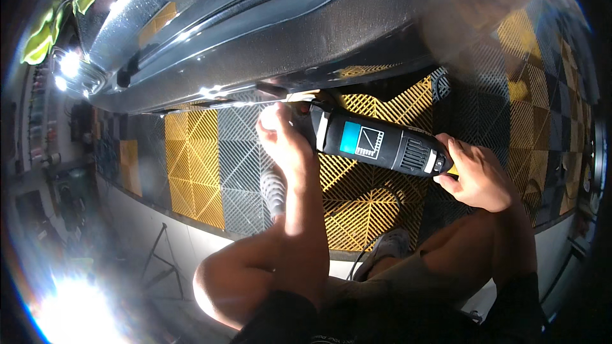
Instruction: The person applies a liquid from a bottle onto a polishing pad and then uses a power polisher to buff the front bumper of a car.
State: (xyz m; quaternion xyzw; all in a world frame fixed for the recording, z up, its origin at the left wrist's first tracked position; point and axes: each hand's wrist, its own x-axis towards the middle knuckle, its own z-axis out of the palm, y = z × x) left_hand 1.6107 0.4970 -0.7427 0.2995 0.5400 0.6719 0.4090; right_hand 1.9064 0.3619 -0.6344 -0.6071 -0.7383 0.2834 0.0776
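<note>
A black power polisher (377,143) with a teal panel and a printed chart on its side lies across both my hands. My left hand (287,141) is wrapped about its head end, close under the lower edge of a dark, glossy car body (287,43). At the rear end of the tool, my right hand (475,172) grips the housing past the vents. The polisher's pad is mostly hidden behind the head and my left hand, so contact with the bodywork cannot be made out.
Yellow and grey slatted floor tiles (193,162) lie under the car. A black cord (358,260) runs over them near my shoe (394,243). A tripod stand (165,258) stands at lower left, near a glaring lamp (76,315). Green leaf-shaped pieces (40,40) are at upper left.
</note>
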